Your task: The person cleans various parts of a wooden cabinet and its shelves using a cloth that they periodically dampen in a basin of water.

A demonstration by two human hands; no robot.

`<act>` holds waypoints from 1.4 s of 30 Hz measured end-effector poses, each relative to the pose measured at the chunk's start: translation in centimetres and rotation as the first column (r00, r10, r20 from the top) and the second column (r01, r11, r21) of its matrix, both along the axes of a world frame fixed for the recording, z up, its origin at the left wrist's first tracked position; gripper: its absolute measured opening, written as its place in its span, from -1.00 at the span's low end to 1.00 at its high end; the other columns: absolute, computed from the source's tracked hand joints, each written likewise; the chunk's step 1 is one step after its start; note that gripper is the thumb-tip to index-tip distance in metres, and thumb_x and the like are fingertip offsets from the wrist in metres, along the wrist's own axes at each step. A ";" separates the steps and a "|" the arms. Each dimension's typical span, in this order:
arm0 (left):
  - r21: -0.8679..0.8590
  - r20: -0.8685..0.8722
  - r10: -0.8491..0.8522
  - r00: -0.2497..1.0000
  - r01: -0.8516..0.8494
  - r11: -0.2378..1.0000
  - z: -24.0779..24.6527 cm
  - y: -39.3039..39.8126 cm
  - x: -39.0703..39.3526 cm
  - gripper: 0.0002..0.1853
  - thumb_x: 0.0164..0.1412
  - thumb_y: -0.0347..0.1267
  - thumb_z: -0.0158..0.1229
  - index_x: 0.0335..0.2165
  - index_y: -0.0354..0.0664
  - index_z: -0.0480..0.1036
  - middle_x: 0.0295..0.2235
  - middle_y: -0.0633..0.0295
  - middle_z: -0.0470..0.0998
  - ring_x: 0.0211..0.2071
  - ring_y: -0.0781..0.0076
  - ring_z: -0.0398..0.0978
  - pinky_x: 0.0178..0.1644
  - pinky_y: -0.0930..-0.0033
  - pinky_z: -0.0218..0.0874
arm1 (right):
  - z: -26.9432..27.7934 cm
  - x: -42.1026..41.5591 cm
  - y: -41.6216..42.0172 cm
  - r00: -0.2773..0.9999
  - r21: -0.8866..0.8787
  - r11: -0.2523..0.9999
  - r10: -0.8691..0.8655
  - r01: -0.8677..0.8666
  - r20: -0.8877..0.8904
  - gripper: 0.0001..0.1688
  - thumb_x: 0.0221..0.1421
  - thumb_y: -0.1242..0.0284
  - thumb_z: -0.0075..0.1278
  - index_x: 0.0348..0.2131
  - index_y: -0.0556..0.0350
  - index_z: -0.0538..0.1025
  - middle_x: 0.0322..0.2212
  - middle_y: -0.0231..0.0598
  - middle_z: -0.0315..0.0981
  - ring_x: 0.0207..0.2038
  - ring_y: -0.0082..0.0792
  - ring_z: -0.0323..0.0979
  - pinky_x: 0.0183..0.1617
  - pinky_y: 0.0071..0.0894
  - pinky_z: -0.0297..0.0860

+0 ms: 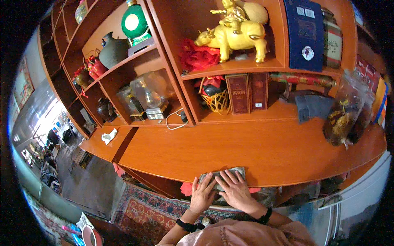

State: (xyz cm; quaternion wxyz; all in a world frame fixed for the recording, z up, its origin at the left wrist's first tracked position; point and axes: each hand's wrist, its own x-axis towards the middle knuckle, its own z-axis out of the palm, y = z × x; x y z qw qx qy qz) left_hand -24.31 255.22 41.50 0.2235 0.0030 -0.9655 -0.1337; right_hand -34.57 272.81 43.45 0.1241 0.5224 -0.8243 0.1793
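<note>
A grey cloth (241, 171) lies folded flat at the front edge of an orange-brown wooden counter (197, 147). Both hands rest on it, side by side with thumbs close together. My left hand (202, 193) presses on its left part, fingers extended and slightly apart. My right hand (234, 190) lies across its right part, fingers spread. Each wrist wears a dark band. Part of the cloth is hidden beneath the palms.
Behind the counter stand shelves with a golden ox figurine (240, 37), a woven basket (217, 100) and boxed books (238, 93). A plastic-wrapped object (344, 120) sits at the counter's right, a crumpled white tissue (109, 136) at its left. Below lies a patterned rug (141, 212).
</note>
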 end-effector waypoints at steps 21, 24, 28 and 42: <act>0.222 -0.316 0.307 0.898 -0.244 0.944 1.3 -8.6 3.5 -0.47 0.04 -0.57 0.17 0.04 -0.09 0.49 0.22 0.02 0.33 0.26 -0.03 0.24 0.32 -0.10 -0.03 | -0.8 -0.3 -15.9 0.988 0.161 0.975 0.150 -0.153 0.031 -0.15 0.28 0.06 -0.16 0.32 0.27 0.13 0.38 0.10 -0.16 0.44 0.02 -0.25 0.46 0.09 -0.25; 0.240 -0.351 0.315 0.882 -0.240 0.941 1.9 -9.0 4.1 -0.50 0.08 -0.57 0.11 0.05 -0.15 0.48 0.19 -0.03 0.35 0.23 -0.07 0.25 0.30 -0.07 0.01 | -2.3 0.1 -19.4 0.981 0.178 0.971 0.176 -0.159 -0.084 -0.17 0.28 0.11 -0.18 0.33 0.24 0.09 0.39 0.11 -0.19 0.44 0.07 -0.26 0.45 0.15 -0.24; 0.284 -0.322 0.373 0.870 -0.287 0.915 0.3 -10.9 4.3 -0.56 0.19 -0.56 0.01 0.06 -0.22 0.47 0.15 -0.08 0.38 0.20 -0.12 0.27 0.28 0.02 0.07 | -2.8 0.9 -24.5 0.972 0.189 0.959 0.227 -0.211 -0.065 -0.24 0.28 0.19 -0.23 0.33 0.18 0.10 0.39 0.08 -0.20 0.44 0.09 -0.27 0.44 0.18 -0.25; 0.612 -0.210 0.650 0.730 -0.421 0.670 -4.8 -10.6 5.9 -0.68 0.12 -0.43 0.27 -0.15 -0.23 0.40 -0.17 -0.04 0.46 -0.11 -0.03 0.41 0.04 0.07 0.24 | -0.2 0.0 -21.7 0.964 0.308 0.914 0.253 -0.265 0.078 -0.05 0.26 0.02 -0.09 0.38 0.15 -0.02 0.42 -0.04 -0.28 0.46 -0.05 -0.33 0.46 0.15 -0.31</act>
